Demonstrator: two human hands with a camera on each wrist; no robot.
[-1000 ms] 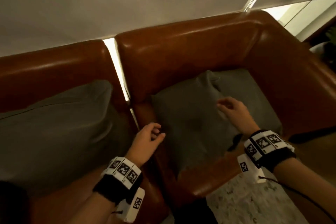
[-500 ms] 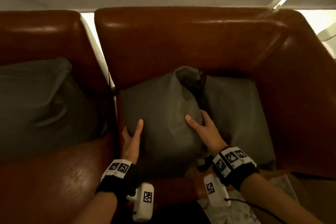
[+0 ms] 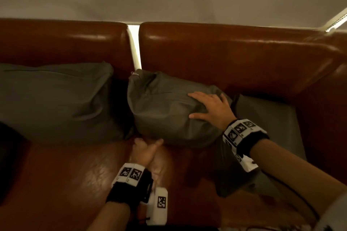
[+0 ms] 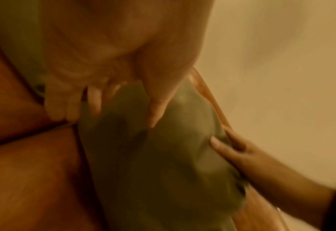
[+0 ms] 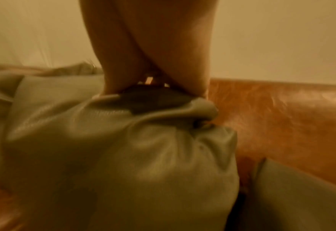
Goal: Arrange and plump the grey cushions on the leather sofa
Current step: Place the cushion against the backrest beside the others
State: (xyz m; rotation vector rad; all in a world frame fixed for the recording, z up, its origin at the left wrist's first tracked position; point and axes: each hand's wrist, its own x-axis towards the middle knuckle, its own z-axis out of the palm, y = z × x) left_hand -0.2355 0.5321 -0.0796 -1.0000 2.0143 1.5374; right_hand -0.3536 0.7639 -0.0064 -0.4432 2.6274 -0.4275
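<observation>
Three grey cushions sit on the brown leather sofa. The middle cushion stands bunched against the backrest near the seam. My right hand lies over its upper right end, fingers spread round it and thumb on the front. In the right wrist view the fabric gathers under my palm; the fingertips are hidden. My left hand holds the lower left edge, fingers beneath and thumb on the face, as the left wrist view shows. The left cushion leans upright. The right cushion lies flatter in the corner.
Bare leather seat spreads in front of the left cushion. A bright gap splits the two backrests. The sofa's right arm closes off the corner. A plain wall rises behind the sofa.
The middle cushion has shifted left, away from the corner cushion, and turned sideways. My right hand has moved up onto its top end and my left hand has dropped to its bottom edge.
</observation>
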